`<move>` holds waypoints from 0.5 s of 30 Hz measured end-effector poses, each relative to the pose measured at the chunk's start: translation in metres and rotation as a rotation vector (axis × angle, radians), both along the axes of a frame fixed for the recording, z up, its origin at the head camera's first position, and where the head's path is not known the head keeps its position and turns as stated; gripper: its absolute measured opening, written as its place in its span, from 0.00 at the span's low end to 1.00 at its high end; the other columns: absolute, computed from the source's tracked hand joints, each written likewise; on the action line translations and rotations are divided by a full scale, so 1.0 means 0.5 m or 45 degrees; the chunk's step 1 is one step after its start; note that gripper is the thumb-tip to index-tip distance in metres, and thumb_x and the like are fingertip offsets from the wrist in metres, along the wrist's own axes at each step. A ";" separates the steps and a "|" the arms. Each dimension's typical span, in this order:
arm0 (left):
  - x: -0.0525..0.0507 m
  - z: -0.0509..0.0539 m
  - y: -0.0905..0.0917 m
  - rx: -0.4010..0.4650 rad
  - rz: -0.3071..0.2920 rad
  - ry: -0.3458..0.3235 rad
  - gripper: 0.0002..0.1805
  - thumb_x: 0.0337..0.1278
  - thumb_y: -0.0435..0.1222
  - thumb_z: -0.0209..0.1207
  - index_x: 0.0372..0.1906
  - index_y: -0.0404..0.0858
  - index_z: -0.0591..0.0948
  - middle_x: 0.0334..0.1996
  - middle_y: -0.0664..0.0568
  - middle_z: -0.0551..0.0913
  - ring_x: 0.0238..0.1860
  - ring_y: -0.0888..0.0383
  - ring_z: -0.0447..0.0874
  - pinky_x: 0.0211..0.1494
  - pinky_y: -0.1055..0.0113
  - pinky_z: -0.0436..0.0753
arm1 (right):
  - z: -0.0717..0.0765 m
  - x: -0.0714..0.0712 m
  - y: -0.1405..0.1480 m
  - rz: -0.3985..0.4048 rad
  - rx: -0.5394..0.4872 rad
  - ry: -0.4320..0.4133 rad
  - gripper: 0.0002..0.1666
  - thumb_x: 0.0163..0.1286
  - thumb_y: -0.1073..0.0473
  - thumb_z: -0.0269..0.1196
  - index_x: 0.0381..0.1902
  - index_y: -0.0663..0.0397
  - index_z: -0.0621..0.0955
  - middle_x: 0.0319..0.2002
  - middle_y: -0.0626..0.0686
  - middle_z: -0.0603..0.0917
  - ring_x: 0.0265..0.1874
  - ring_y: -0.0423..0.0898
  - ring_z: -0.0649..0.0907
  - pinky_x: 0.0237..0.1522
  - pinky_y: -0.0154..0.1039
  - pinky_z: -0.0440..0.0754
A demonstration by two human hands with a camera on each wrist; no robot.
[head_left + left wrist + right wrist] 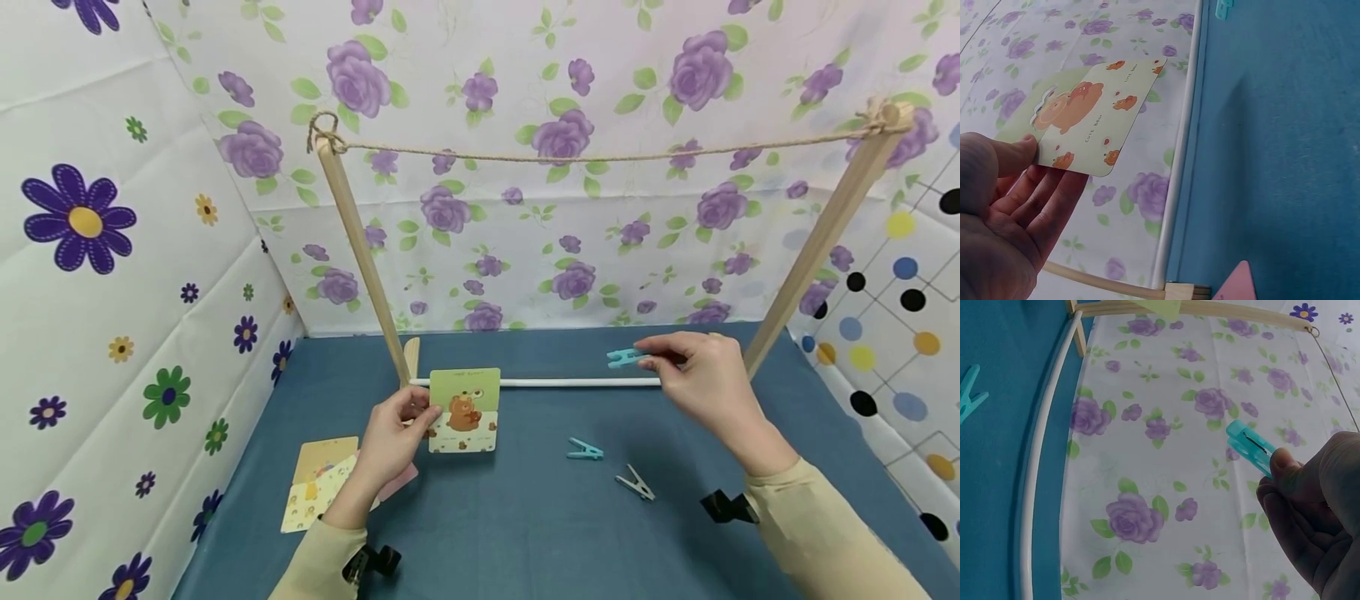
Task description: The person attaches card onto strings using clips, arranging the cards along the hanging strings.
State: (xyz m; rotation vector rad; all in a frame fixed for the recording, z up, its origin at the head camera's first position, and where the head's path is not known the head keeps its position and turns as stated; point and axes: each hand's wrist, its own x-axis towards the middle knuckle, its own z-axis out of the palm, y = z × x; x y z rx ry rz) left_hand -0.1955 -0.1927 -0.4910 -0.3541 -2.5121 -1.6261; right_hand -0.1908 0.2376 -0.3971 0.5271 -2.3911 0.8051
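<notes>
My left hand [392, 435] pinches a green and cream card [463, 410] with a brown bear on it, by its left edge between thumb and fingers. In the left wrist view the same bear card [1094, 119] tilts away from the fingertips. Off to the right, my right hand [705, 379] pinches the tail end of a turquoise clothespin [627, 357], its nose pointing left. The right wrist view shows that clothespin [1252, 449] between thumb and fingers. On the blue cloth lie another turquoise clothespin [585, 450] and a grey one [636, 483].
A twine line [525, 158] spans two wooden posts [363, 258], with a white rod [577, 383] low between them. More cards [322, 492], yellow-orange, cream and pink, lie on the blue cloth [510, 533] by the left forearm. Flowered fabric [517, 242] hangs behind.
</notes>
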 end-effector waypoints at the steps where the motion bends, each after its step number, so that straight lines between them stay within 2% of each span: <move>1: -0.001 0.002 0.000 0.005 -0.001 -0.002 0.05 0.72 0.33 0.69 0.48 0.41 0.86 0.40 0.50 0.86 0.41 0.55 0.90 0.38 0.64 0.86 | 0.002 -0.001 -0.002 0.001 -0.002 -0.001 0.14 0.64 0.76 0.75 0.43 0.55 0.93 0.35 0.51 0.92 0.27 0.42 0.89 0.32 0.26 0.79; 3: -0.003 0.006 0.000 0.012 -0.001 -0.003 0.05 0.72 0.33 0.68 0.48 0.41 0.86 0.40 0.49 0.86 0.41 0.54 0.90 0.38 0.64 0.87 | 0.007 -0.002 -0.005 0.007 -0.008 -0.003 0.14 0.64 0.77 0.74 0.43 0.56 0.93 0.35 0.52 0.92 0.28 0.43 0.90 0.27 0.25 0.80; 8: -0.005 0.023 0.000 0.032 -0.009 0.022 0.06 0.73 0.33 0.68 0.50 0.39 0.86 0.41 0.48 0.86 0.41 0.53 0.91 0.39 0.58 0.89 | 0.024 -0.008 -0.014 0.022 -0.012 0.029 0.14 0.66 0.77 0.71 0.42 0.56 0.93 0.34 0.53 0.92 0.29 0.45 0.91 0.25 0.24 0.78; 15: -0.008 0.042 -0.003 0.048 -0.015 0.035 0.06 0.74 0.33 0.67 0.50 0.39 0.85 0.42 0.48 0.86 0.42 0.54 0.91 0.40 0.60 0.89 | 0.045 -0.016 -0.019 0.057 -0.009 0.094 0.15 0.63 0.78 0.72 0.42 0.57 0.94 0.34 0.53 0.92 0.28 0.47 0.91 0.23 0.24 0.72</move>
